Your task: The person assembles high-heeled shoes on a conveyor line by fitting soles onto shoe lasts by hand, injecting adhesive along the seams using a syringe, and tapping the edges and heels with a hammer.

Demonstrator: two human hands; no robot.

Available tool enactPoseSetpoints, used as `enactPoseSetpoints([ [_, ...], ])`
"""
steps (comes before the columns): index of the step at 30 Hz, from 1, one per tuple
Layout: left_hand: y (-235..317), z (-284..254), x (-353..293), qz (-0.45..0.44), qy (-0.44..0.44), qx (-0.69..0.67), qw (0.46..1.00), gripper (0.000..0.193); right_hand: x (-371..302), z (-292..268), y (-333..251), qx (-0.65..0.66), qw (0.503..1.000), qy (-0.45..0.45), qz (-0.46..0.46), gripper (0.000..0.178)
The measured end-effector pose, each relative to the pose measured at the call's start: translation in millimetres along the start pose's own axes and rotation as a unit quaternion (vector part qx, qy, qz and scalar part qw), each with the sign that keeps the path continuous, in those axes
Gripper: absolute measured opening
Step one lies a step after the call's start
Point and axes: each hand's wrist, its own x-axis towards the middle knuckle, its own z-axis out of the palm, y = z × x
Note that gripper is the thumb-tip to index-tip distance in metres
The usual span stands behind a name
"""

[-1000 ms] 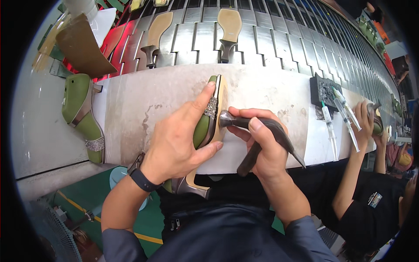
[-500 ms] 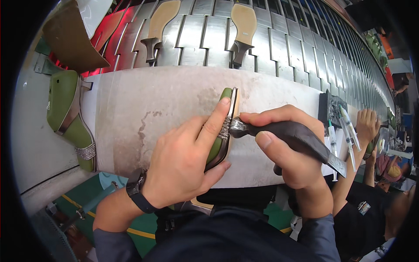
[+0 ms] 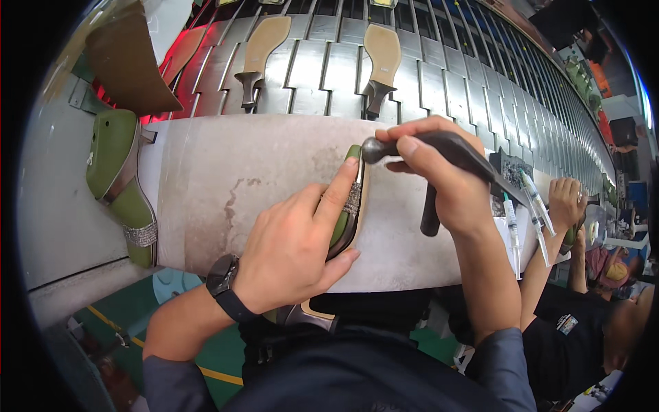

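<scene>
On its side on the pale work board lies a green sandal (image 3: 340,229) with a glittering strap and a metallic sole edge. My left hand (image 3: 292,240) grips it, index finger stretched along it to the far end and thumb at the near end. A dark metal hammer (image 3: 456,146) is in my right hand (image 3: 445,172), held close around its head, with the handle pointing down. Its round face is beside the sandal's far end at the sole edge; whether they touch, I cannot tell. Another green sandal (image 3: 118,185) with a similar strap rests at the board's left end.
Two tan soles with heels, one left (image 3: 264,44) and one right (image 3: 382,51), lie on the metal slat conveyor (image 3: 336,63) beyond the board (image 3: 206,199). Syringes (image 3: 511,230) stand in a dark block (image 3: 506,168) at right, near a co-worker's hand (image 3: 566,199). Brown-edged footwear (image 3: 309,318) shows below the board.
My right hand has moved the hammer away from me, from beside the strap to the sandal's far end. My left hand keeps its hold on the sandal.
</scene>
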Motion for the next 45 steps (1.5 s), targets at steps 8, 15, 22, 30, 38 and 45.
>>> enactPoseSetpoints([
  [8, -4.4, 0.3, -2.4, 0.01, 0.015, 0.003, 1.0, 0.107, -68.1, 20.2, 2.3, -0.121, 0.985, -0.051, -0.108, 0.023],
  [15, -9.9, -3.8, -2.4, -0.023, -0.018, -0.019, 0.999, 0.111, -92.9, 48.3, 22.8, -0.28, 0.917, -0.031, -0.284, 0.034],
  [22, -13.3, -2.7, -9.4, -0.001, 0.004, -0.025, 1.0, 0.113, -114.5, 77.7, 32.6, -0.314, 0.901, 0.015, -0.3, 0.036],
  [30, -38.0, -11.6, -32.9, -0.025, 0.027, -0.124, 0.992, 0.064, -95.8, 62.5, 13.3, -0.361, 0.871, -0.015, -0.334, 0.038],
  [38, -44.5, -7.4, -34.4, 0.01, 0.08, -0.098, 0.992, 0.049, -112.5, 89.4, 24.5, -0.268, 0.933, -0.07, -0.228, 0.035],
  [45, -46.6, -7.3, -34.8, 0.013, 0.072, -0.101, 0.992, 0.05, -115.7, 90.5, 32.6, -0.195, 0.956, -0.118, -0.184, 0.037],
])
